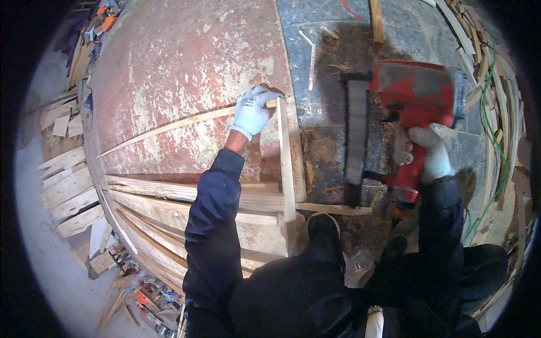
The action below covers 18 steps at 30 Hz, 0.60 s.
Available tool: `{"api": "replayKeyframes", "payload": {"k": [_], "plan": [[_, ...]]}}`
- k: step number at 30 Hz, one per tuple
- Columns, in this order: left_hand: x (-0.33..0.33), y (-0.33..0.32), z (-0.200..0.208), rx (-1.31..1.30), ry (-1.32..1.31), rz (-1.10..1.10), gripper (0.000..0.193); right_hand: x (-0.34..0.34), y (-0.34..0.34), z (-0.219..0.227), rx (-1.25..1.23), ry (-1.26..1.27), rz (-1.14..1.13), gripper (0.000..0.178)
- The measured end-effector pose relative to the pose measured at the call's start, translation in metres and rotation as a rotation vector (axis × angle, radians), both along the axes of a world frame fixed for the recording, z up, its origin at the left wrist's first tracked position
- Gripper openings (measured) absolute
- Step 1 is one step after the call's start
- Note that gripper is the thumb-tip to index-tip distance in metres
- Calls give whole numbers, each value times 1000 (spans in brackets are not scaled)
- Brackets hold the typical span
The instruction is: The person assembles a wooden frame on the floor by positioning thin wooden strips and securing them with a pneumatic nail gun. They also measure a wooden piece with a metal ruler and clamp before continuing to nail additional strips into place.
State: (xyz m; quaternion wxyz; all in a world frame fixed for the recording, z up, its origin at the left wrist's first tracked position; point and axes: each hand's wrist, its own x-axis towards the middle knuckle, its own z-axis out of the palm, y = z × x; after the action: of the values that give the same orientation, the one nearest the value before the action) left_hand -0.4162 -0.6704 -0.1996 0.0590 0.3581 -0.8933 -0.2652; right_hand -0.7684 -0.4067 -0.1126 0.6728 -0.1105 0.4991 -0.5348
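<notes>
Presently, left hand [252,115] is pinching leftward-running slat [186,120] at far end of crosspiece [286,163]; right hand [433,153] is gripping nail gun [414,93].

Edges bow into black, and the nail gun [412,93] appears motion-blurred.

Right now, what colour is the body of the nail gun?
The nail gun body is mostly red with dark grey patches, best seen in the head view.
</notes>
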Motion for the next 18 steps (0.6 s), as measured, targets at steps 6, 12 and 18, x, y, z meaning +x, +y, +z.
{"api": "replayKeyframes", "payload": {"k": [6, 12, 18], "plan": [[1, 2, 0, 8, -33, 33, 41, 64, -21, -57, 146, -667, -107, 17], [-2, -3, -3, 64, -27, 26, 38, 93, -20, -111, 33, -656, 6, 24], [-3, -6, -1, 96, -40, 12, 38, 101, -23, -121, 59, -744, -10, 23]]}}
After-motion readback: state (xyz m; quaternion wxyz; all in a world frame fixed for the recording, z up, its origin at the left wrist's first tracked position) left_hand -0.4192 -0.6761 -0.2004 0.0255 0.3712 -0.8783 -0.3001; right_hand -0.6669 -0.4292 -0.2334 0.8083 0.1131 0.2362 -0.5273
